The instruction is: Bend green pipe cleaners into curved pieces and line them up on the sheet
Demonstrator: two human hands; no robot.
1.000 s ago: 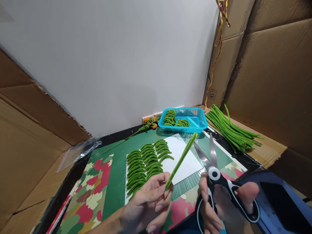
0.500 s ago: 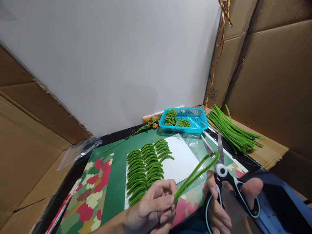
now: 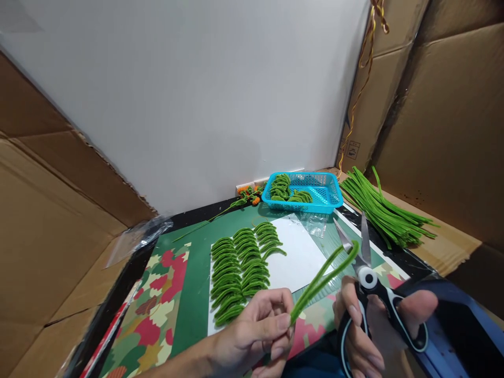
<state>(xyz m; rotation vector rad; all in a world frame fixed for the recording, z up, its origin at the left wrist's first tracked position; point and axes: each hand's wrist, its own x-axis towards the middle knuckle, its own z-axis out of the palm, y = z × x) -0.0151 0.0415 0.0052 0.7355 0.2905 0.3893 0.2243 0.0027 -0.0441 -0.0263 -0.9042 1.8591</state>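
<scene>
A long, fuzzy bright-green stem [image 3: 331,276], bent double, is being pinched above the desk [image 3: 197,212] by the left hand [image 3: 264,328], thumb and fingers clamped together on its lower end. Its bend is being held up at the parted blades of black-and-white-handled metal scissors [image 3: 368,278], which are being gripped by the right hand [image 3: 384,328], thumb and fingers through the handles; whether metal is being touched cannot be told.

Part of the work, it seems, is being shown as done: short, curved green fuzzy pieces [image 3: 224,268] are being displayed on a white paper sheet [image 3: 293,257] in two long columns and a shorter third, while more small green shapes [image 3: 280,188] are being held in a blue perforated plastic basket [image 3: 303,209]. Judged as left over, the doubled stem is being shown uncut, and a loose bundle of long green stems [image 3: 388,215] is being kept beside the basket.
</scene>
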